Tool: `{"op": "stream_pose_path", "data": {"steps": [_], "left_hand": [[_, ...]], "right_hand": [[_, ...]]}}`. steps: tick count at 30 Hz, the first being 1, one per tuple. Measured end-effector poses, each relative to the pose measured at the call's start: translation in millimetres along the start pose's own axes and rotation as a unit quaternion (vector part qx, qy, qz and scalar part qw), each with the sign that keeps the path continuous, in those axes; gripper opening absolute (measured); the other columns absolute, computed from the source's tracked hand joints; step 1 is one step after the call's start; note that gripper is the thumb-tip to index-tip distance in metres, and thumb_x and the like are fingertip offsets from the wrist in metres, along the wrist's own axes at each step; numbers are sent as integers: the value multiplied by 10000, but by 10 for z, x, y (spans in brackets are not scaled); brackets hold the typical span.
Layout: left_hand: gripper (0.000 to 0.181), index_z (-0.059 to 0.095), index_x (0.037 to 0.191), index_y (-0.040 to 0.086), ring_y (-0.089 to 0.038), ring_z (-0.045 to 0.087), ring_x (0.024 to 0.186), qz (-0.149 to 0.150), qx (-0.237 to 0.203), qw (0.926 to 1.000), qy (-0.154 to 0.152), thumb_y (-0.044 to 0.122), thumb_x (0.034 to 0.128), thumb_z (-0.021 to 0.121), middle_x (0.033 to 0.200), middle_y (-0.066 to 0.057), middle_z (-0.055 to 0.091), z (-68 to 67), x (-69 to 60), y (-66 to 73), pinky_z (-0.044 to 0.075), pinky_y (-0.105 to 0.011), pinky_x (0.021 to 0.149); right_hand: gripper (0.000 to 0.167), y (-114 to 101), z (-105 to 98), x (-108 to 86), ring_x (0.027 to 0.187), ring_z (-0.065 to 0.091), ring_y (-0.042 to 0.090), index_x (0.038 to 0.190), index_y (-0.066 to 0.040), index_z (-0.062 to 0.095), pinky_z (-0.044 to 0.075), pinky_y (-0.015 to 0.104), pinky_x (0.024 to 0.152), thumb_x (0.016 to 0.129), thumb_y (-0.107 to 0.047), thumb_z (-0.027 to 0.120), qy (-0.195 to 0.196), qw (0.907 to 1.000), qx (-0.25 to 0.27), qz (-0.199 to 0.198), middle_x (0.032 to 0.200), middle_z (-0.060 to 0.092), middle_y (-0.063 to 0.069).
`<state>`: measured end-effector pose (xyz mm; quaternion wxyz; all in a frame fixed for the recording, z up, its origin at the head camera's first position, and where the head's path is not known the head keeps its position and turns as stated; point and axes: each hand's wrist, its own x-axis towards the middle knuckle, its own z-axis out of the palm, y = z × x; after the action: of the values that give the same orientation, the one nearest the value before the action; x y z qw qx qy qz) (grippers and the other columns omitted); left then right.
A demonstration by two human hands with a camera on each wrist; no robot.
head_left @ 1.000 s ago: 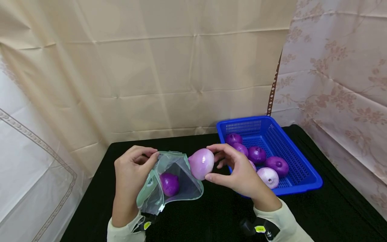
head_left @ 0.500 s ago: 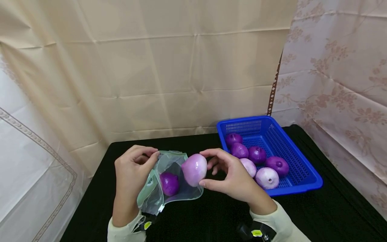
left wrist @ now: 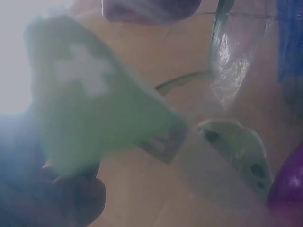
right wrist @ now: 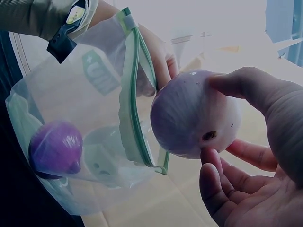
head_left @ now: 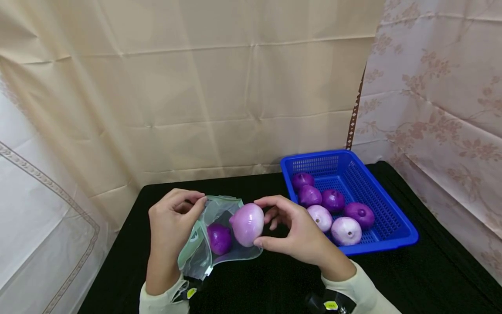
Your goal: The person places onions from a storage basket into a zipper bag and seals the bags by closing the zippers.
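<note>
A pale purple onion is pinched between the thumb and fingers of my right hand, right at the mouth of a clear zip bag with a green edge. My left hand pinches the bag's rim between thumb and fingers and keeps it spread. Inside the bag lies a dark purple onion; the right wrist view shows this onion at the bag's bottom. There the held onion sits beside the bag's green zip. Bag film blurs most of the left wrist view.
A blue plastic basket at the right holds several onions, among them a whitish onion and a dark purple onion. A black cloth covers the table. Cream curtains hang behind it.
My right hand has carried the pale onion left and slightly down, over the bag's mouth. A pale onion in the basket has come into view behind that hand. The left hand stays put.
</note>
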<state>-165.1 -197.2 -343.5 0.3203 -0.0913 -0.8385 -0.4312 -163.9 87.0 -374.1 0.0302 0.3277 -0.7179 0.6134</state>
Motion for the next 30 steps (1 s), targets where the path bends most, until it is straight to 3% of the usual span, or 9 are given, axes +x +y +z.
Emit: {"op": "stream_pose_path", "data": {"steps": [8, 22, 30], "left_hand": [[80, 814, 875, 182, -75, 647, 647, 54, 16, 10000, 19, 103, 882, 828, 863, 59, 699, -1, 4, -15, 510, -133, 586], [84, 813, 874, 188, -53, 642, 640, 167, 66, 9996, 226, 108, 874, 837, 877, 71, 707, -31, 8, -23, 506, -124, 591], [71, 828, 896, 121, -46, 610, 624, 633, -262, 9958, 614, 62, 857, 836, 882, 10, 728, -67, -10, 34, 499, -117, 605]], "right_hand": [[637, -14, 13, 4, 1203, 692, 271, 1416, -100, 580, 569, 380, 995, 842, -79, 856, -228, 9985, 498, 40, 1410, 633, 31], [496, -1, -33, 2, 1134, 710, 296, 1331, -114, 634, 587, 386, 954, 875, -75, 824, -144, 9995, 274, -57, 1317, 687, 26], [472, -2, -47, 3, 1117, 717, 261, 1324, -141, 641, 590, 380, 946, 888, -81, 812, -146, 9996, 212, -96, 1301, 696, 34]]}}
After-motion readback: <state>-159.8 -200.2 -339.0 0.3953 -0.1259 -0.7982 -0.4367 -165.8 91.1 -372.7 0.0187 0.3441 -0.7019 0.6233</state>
